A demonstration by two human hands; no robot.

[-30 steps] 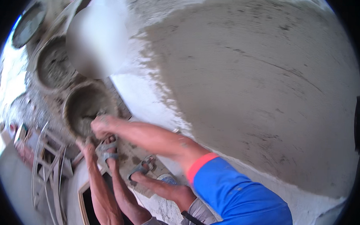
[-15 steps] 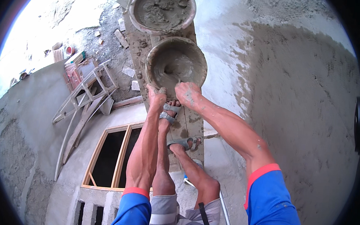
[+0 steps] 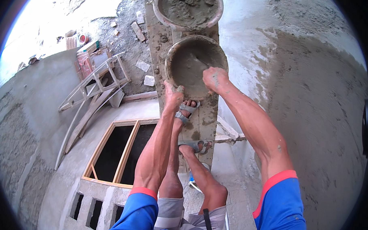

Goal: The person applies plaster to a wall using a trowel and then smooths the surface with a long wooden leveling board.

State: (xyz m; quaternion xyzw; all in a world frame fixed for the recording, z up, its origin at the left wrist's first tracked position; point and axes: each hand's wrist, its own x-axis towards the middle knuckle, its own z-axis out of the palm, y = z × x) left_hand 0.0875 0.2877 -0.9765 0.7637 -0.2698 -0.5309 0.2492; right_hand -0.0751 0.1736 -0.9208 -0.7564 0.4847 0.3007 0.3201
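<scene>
A round basin [image 3: 168, 68] of wet grey mortar [image 3: 185, 70] stands on the plank in front of my feet. My left hand [image 3: 173, 94], smeared with mortar, is closed on the basin's near left rim. Over the basin's right side my right hand [image 3: 216, 79] is closed round a tool whose thin shank [image 3: 202, 61] slants down into the mix. The tool's lower end is sunk in the mortar, and my fist hides its handle, so its kind does not show.
A second mortar basin [image 3: 156, 10] sits just beyond. Sandalled feet stand on the narrow plank platform [image 3: 207, 116]. A partly plastered wall [image 3: 313, 119] rises on the right. At left are a wooden frame [image 3: 92, 85], bricks [image 3: 83, 65] and a window frame [image 3: 128, 153].
My right hand has moved from the basin's near edge to its right side, drawing the tool through the mortar. My left hand keeps to the rim. The whole view has shifted slightly.
</scene>
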